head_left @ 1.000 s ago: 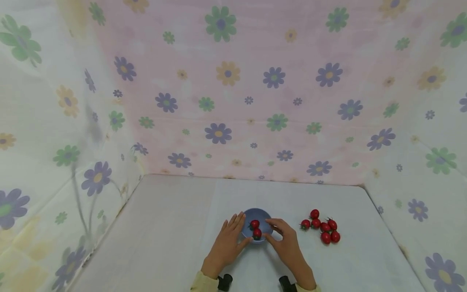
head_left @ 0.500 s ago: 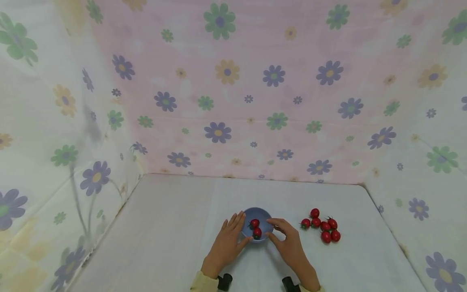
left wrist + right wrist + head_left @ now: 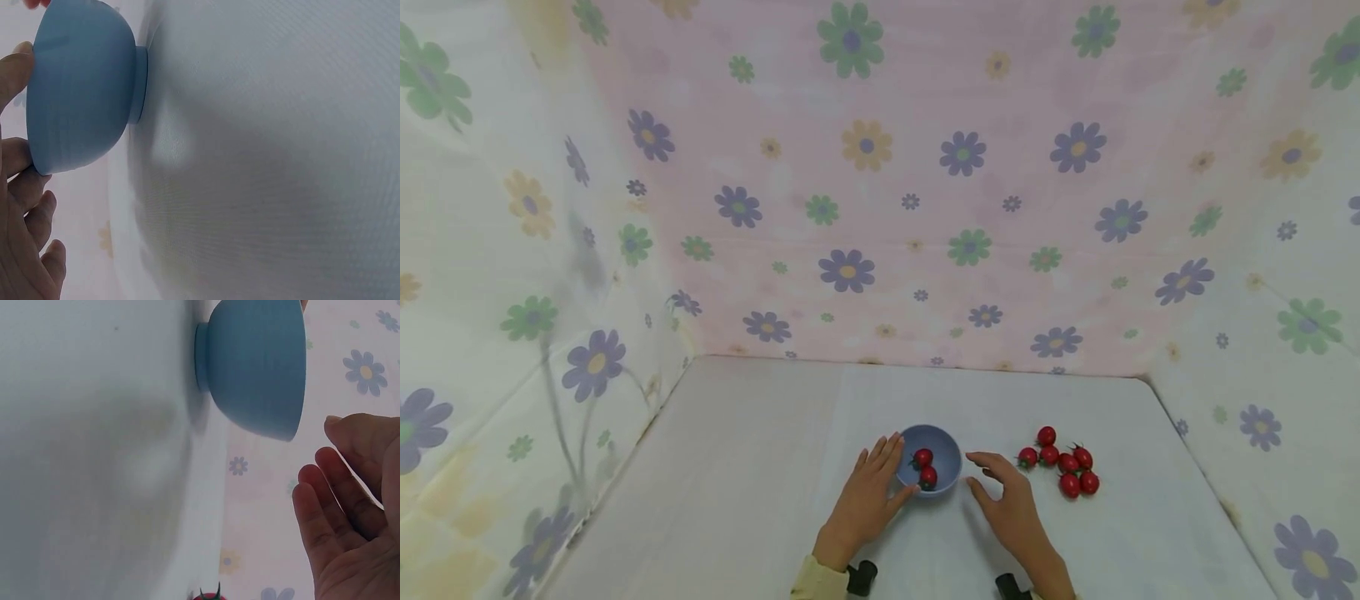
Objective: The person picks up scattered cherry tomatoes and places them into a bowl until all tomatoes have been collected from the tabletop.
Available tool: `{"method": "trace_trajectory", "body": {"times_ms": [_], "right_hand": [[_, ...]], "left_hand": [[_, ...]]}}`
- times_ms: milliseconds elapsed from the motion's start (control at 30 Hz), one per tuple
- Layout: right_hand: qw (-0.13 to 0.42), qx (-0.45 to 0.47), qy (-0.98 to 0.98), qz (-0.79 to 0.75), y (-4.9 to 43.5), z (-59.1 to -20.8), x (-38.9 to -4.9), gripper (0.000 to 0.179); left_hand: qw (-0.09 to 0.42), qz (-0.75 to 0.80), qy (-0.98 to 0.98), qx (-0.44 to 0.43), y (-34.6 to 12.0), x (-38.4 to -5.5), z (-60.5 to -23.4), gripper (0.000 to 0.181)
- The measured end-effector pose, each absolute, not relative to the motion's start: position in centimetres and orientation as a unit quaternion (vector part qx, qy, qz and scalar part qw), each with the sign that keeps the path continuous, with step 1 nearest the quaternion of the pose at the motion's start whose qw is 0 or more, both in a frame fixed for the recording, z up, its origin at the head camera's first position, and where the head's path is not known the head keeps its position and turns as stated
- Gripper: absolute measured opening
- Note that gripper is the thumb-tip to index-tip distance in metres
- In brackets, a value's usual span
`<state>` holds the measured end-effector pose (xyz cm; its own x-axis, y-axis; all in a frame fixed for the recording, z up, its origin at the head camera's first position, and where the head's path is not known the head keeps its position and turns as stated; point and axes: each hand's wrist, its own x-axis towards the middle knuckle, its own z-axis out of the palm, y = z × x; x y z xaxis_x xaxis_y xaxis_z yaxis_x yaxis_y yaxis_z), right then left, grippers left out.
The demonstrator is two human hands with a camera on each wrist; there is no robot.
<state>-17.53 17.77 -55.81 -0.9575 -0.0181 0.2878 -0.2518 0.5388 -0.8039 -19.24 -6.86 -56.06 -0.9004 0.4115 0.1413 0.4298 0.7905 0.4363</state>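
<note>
A blue bowl stands upright on the white table, with two cherry tomatoes inside. My left hand lies along the bowl's left side, fingers extended. In the left wrist view, the thumb and fingertips touch the rim of the bowl. My right hand is just right of the bowl, holding nothing. Its thumb and fingers are apart and gently bent. A gap shows between them and the bowl in the right wrist view.
Several more cherry tomatoes lie in a loose cluster on the table to the right of my right hand. Flower-printed cloth hangs behind the table and along both sides.
My right hand has let go of the bowl's right rim and moved a little to the right. The left hand stays at the bowl. Both tomatoes remain inside.
</note>
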Motion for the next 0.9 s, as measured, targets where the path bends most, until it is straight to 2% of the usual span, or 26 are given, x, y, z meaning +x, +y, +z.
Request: {"method": "trace_trajectory", "body": {"times_ms": [400, 733, 900], "right_hand": [[0.145, 0.053, -0.888, 0.434, 20.4, -56.7, -17.0, 0.044], [0.112, 0.015, -0.906, 0.407, 22.8, -56.8, -17.2, 0.048], [0.113, 0.004, -0.905, 0.410, 23.9, -57.2, -17.8, 0.050]], "left_hand": [[0.012, -0.239, -0.946, -0.221, -6.9, -19.2, -56.0, 0.078], [0.013, -0.236, -0.946, -0.222, -6.9, -19.2, -55.8, 0.078], [0.009, -0.235, -0.947, -0.219, -6.8, -19.2, -55.8, 0.078]]}}
